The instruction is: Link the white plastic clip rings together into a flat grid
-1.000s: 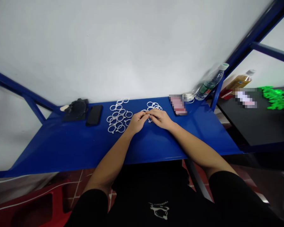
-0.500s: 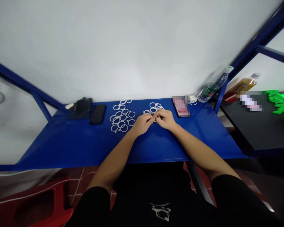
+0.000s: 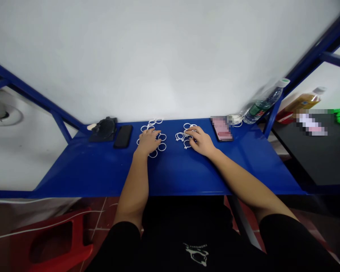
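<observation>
Several thin white plastic rings (image 3: 162, 147) with small tabs lie spread on the blue table (image 3: 175, 173), left of centre. My left hand (image 3: 149, 141) is over these rings, palm down with its fingers apart, and hides many of them. Right of centre lies a smaller group of the same white rings (image 3: 180, 136). Over the right edge of that group is my right hand (image 3: 200, 140), its thumb and fingers apart near a ring (image 3: 187, 144). Nothing shows gripped in either hand, though rings under the fingers are partly hidden.
A black phone (image 3: 123, 136) and a dark crumpled item (image 3: 103, 129) lie at left. At right are a pink-screened phone (image 3: 222, 129), a white cable (image 3: 236, 120) and a leaning water bottle (image 3: 265, 104). A red stool (image 3: 81, 241) stands below left.
My hands were together at the right ring group, fingers pinched; now they are apart. My left hand has moved left over the larger group. My right hand has opened. The view has shifted slightly.
</observation>
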Action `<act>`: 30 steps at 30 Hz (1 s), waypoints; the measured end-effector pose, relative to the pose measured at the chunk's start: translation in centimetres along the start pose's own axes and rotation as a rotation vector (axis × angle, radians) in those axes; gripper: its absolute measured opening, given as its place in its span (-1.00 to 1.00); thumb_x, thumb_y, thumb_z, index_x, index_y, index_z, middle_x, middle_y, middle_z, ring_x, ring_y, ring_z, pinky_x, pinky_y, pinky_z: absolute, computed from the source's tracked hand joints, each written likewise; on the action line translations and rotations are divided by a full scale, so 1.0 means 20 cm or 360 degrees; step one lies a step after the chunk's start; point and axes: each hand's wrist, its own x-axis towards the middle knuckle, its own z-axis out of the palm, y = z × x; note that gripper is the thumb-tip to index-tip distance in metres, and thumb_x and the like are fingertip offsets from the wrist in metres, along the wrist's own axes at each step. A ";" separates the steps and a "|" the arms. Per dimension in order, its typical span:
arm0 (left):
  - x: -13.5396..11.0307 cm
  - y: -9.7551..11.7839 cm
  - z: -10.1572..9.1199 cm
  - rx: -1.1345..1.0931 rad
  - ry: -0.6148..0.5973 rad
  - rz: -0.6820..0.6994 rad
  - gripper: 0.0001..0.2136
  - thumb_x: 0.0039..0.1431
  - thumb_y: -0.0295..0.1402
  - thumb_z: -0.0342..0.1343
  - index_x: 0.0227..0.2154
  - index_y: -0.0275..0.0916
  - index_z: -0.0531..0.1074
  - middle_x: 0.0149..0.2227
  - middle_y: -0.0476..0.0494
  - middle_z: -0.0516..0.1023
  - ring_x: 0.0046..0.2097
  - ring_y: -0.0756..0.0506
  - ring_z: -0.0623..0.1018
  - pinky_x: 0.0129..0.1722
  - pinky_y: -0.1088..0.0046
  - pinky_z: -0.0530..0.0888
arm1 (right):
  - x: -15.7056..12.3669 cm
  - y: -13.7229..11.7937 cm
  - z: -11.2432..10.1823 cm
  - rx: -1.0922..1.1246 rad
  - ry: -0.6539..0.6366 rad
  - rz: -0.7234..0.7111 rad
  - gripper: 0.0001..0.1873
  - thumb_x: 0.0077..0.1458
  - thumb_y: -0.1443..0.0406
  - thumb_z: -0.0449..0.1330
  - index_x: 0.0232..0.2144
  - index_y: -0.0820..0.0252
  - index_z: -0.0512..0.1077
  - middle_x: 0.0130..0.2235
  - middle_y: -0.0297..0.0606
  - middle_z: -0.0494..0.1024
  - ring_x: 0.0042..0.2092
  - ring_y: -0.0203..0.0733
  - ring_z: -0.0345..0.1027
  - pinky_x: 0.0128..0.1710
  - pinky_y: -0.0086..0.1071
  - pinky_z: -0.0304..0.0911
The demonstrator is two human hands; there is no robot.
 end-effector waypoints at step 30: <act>-0.05 0.35 0.11 -0.1343 0.0414 0.0532 -0.88 0.24 -0.28 0.27 -0.26 -0.21 0.59 -0.37 -0.03 0.62 -0.35 -0.01 0.55 -0.30 0.45 0.48 | 0.00 -0.04 0.00 0.0164 -0.0177 -0.0092 -0.74 0.43 0.22 0.09 0.04 0.07 0.51 -0.11 -0.19 0.66 -0.16 -0.13 0.55 -0.17 -0.31 0.40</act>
